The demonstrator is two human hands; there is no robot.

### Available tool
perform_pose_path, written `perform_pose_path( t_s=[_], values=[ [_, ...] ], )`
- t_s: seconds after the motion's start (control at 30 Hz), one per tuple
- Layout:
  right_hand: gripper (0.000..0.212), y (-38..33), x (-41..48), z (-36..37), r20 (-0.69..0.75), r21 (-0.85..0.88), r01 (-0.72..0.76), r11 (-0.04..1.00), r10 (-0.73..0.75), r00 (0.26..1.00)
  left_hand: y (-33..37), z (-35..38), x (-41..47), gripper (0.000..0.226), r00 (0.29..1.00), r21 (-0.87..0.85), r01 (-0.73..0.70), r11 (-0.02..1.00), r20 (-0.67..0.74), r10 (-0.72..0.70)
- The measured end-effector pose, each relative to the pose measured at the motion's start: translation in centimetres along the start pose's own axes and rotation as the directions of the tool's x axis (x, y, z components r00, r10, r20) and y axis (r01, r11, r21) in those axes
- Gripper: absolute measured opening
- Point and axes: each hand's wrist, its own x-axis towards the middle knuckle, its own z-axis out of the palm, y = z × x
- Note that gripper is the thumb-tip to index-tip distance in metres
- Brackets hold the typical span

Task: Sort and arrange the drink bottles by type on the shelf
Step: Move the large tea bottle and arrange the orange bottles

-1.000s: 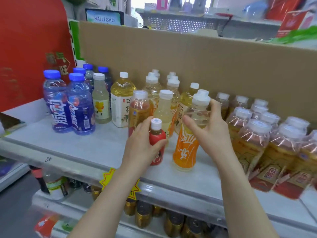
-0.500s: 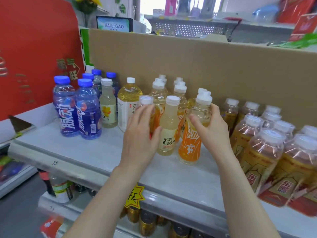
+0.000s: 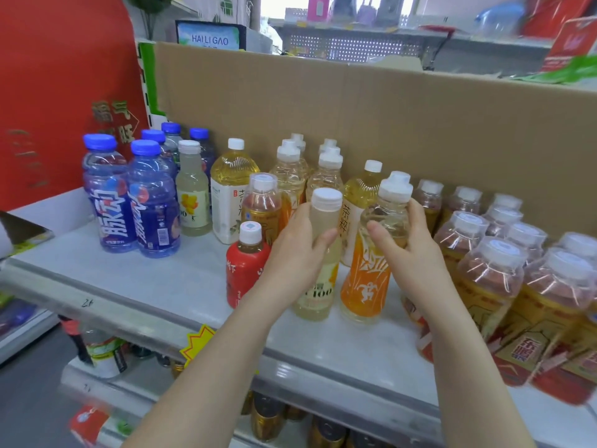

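Here, hands grip a slim cylindrical bottle [image 3: 324,240] and a ribbed orange-sleeved bottle [image 3: 371,279]

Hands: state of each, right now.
Left hand: closed around the pale C100 bottle.
Right hand: gripping the orange-label bottle.

Small retail shop, drinks aisle. Grey metal shelf [image 3: 135,286] stocked with many bottles of the same kinds: blue-capped bottles [image 3: 129,195] grouped at the left end, yellow tea bottles [image 3: 290,169] along the back edge, shrink-wrapped multipacks [image 3: 504,279] at the right end. Yellow starburst price tag [image 3: 197,345] fixed to the front edge, with handwritten marks on the strip. Gold cans [image 3: 268,415] on the lower shelf. Cardboard sheet [image 3: 387,118] as backing behind the stock; red promotional panel [image 3: 58,92] at left; more shelving [image 3: 371,43] with goods beyond.
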Motion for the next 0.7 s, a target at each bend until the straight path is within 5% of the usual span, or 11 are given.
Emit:
perform_pose_path(
  t_s=[0.33,0.57,0.7],
  values=[
    [0.075,-0.8,3.4,5.8,0.050,0.042,0.043,0.998,-0.045,0.998,-1.1,-3.9,-4.7,0.040,0.996,-0.084,0.042,0.996,-0.074,-0.048],
    [0.074,-0.9,4.5,7.3,0.062,0.028,0.028,0.999,-0.030,0.998,-2.2,-2.3,-6.1,0.075,0.994,0.021,0.014,1.000,-0.112,-0.011],
    [0.073,-0.7,4.4,7.3,0.045,0.000,0.060,0.998,-0.060,0.997,-2.0,-2.3,-7.0,0.070,0.981,-0.113,0.020,0.993,-0.189,-0.041]
  ],
)
